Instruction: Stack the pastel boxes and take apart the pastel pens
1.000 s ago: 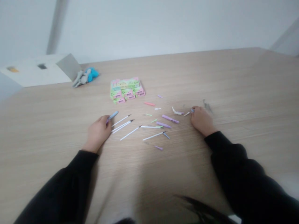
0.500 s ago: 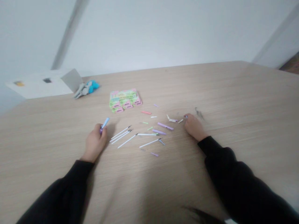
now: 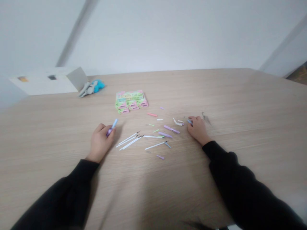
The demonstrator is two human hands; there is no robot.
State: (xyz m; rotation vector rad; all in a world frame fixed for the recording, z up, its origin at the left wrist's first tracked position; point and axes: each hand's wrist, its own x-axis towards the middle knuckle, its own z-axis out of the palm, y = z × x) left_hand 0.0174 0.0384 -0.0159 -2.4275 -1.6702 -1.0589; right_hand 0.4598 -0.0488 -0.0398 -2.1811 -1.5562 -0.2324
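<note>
My left hand (image 3: 100,140) is closed around a purple and light-blue pen barrel (image 3: 115,123), whose blue end sticks up past the fingers. My right hand (image 3: 198,130) rests low at the table, fingertips pinched on a small blue pen part (image 3: 190,121). White pen clips (image 3: 178,123) lie just left of those fingertips. Between the hands lie several white pen refills (image 3: 129,138) with dark tips, two purple barrels (image 3: 171,129), and small green, blue and purple pieces. Dark thin springs (image 3: 206,118), blurred, lie beyond my right hand.
A stack of green and pink printed packets (image 3: 131,101) lies farther back. Grey and blue gloves (image 3: 92,88) sit at the far left, beside a white box (image 3: 45,83). A white wall (image 3: 172,35) closes off the table's (image 3: 240,95) back edge.
The view has shifted slightly. More of a blue piece shows at my right fingertips, and a white clip beside them lies closer to the other clips. My left hand still holds the pen barrel.
</note>
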